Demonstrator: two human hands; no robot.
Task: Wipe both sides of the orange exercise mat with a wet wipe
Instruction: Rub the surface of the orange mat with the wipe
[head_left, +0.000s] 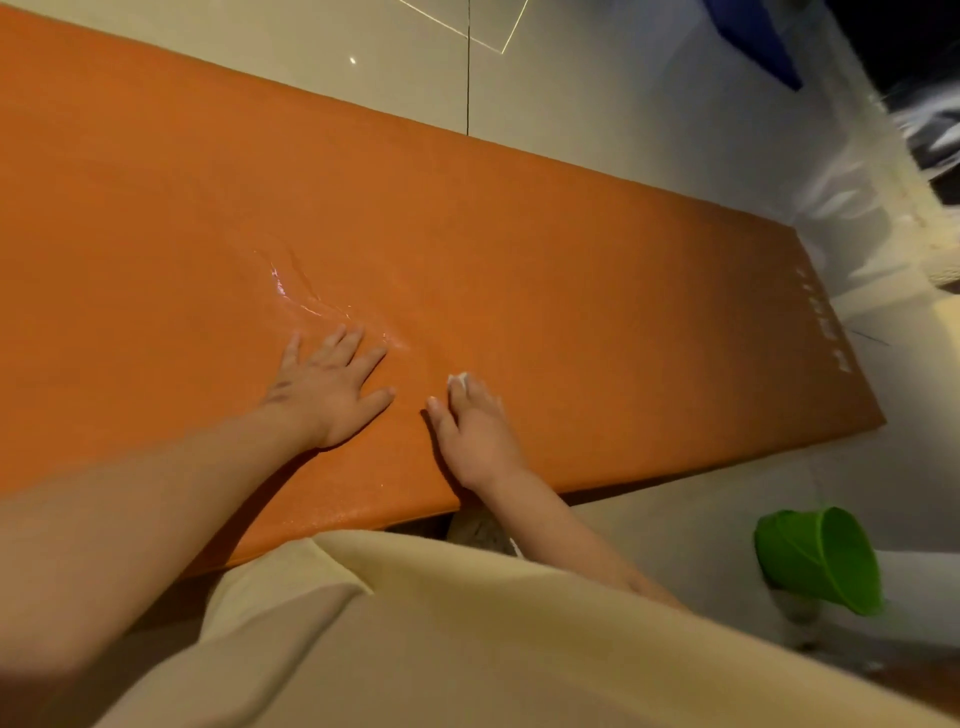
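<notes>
The orange exercise mat (571, 291) lies unrolled flat on the pale tiled floor (597, 93), running from the upper left of the view to its short end at the right, where a row of small white markings (826, 322) is printed. The left hand (332, 389) rests palm down on the mat with its fingers straight and spread apart, holding nothing. Just beyond its fingertips a wet streak (306, 301) glistens on the mat. Just beside it, the right hand (475, 431) also lies flat, fingers extended and thumb out to the side, pressing the wet wipe (459, 381) against the mat; only a small white edge of the wipe shows past the fingertips. A green bucket (821, 558) sits tilted on the floor off the mat's near edge, to the right.
</notes>
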